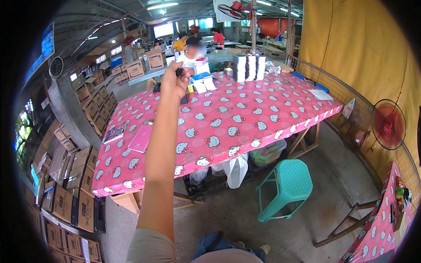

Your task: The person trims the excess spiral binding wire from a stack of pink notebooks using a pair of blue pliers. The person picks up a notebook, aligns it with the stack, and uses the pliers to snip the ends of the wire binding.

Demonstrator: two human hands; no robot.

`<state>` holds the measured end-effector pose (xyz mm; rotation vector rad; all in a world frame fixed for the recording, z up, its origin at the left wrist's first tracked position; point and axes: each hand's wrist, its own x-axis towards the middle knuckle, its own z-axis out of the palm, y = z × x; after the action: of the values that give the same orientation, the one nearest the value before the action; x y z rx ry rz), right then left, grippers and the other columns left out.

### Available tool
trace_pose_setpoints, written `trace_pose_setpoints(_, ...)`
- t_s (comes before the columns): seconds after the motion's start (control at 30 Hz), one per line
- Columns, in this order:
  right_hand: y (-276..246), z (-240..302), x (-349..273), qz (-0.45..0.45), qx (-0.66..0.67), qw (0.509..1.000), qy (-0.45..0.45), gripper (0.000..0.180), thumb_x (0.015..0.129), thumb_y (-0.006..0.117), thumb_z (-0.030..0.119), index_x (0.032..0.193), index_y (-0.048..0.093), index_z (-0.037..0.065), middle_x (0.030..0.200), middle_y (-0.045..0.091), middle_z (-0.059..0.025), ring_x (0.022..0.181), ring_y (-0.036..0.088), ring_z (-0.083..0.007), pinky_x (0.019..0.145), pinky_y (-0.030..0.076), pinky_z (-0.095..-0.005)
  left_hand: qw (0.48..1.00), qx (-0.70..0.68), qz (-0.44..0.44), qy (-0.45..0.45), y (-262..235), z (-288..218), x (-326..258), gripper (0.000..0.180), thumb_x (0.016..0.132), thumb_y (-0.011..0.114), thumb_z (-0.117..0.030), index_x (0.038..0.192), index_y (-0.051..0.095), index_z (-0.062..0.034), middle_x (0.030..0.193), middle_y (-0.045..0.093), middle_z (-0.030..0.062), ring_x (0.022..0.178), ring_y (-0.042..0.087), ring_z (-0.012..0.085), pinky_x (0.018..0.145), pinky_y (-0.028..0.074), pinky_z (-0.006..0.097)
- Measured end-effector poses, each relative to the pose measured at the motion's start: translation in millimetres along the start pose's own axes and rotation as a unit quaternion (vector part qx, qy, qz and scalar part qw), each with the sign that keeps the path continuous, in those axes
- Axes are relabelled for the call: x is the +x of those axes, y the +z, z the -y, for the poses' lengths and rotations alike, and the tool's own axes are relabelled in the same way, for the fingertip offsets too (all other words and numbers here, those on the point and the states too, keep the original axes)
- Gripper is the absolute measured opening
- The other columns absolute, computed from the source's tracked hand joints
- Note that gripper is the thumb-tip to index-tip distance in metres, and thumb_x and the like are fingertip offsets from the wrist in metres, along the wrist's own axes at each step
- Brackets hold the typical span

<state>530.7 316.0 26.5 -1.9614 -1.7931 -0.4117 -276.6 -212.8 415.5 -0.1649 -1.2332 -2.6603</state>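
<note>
Your left hand (175, 83) is pinching a small black object (179, 72) over the pink table (223, 120) (your right hand isn't showing); slackening could drop it. Rightward, tall book stacks (250, 68) are standing; a bump could topple them.

Stacks (239, 69) on the table (280, 107); 1 stool (290, 177) before it; cartons (86, 211) left; fan (387, 126) right.

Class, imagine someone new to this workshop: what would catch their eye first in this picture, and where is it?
Probably the pink patterned tablecloth, spread across the middle of the view. Next comes the person's left hand, raised left of centre and holding a small black object. The green plastic stool also stands out, on the floor at the table's near side.
</note>
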Motion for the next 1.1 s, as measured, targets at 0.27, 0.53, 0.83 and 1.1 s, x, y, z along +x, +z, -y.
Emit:
trace_pose_setpoints(0.27, -2.6, -3.8, -1.3, -0.004, -0.008, 1.0, 0.0, 0.057, 0.078, 0.057, 0.058, 0.088, 0.065, 0.002, 0.093, 0.061, -0.017, 0.086, 0.059, -0.0356, 0.067, 0.047, -0.0498, 0.999, 0.012, -0.032, 0.04, -8.7, 15.8, -17.9, 0.072, 0.084, 0.058, -0.013, 0.145, 0.022, -0.0218, 0.068, 0.056, 0.0022, 0.053, 0.056, 0.0135, 0.042, 0.042, 0.022)
trace_pose_setpoints(0.53, -3.5, -12.1, -6.9, -0.01, -0.018, 1.0, 0.0, 0.058, 0.078, 0.056, 0.059, 0.087, 0.066, 0.002, 0.091, 0.061, -0.0162, 0.084, 0.059, -0.0351, 0.066, 0.047, -0.0497, 0.997, 0.073, 0.019, -0.021, 16.7, 55.7, -34.4, 0.038, 0.085, 0.062, -0.019, 0.122, 0.054, -0.017, 0.069, 0.057, -0.0001, 0.054, 0.056, 0.0123, 0.045, 0.043, 0.022)
trace_pose_setpoints(0.83, 12.9, -36.5, -6.0, -0.047, 0.01, 0.998, -0.039, 0.057, 0.079, 0.055, 0.06, 0.081, 0.065, 0.004, 0.087, 0.062, -0.0146, 0.08, 0.061, -0.0328, 0.061, 0.047, -0.0487, 0.94, -0.089, 0.017, -0.329, -18.5, 251.6, -110.5, 0.013, 0.087, 0.062, -0.011, 0.098, 0.061, -0.0046, 0.074, 0.059, 0.0038, 0.062, 0.058, 0.0125, 0.051, 0.049, 0.024)
trace_pose_setpoints(1.1, -30.5, 7.7, -10.9, 0.03, -0.065, 0.994, 0.083, 0.058, 0.077, 0.06, 0.06, 0.087, 0.064, 0.003, 0.086, 0.061, -0.0162, 0.077, 0.06, -0.0339, 0.066, 0.047, -0.0481, 0.972, -0.049, 0.227, 0.044, 146.9, 149.5, -135.5, 0.046, 0.089, 0.06, -0.013, 0.132, 0.044, -0.0101, 0.075, 0.056, 0.0028, 0.055, 0.053, 0.0117, 0.045, 0.041, 0.023)
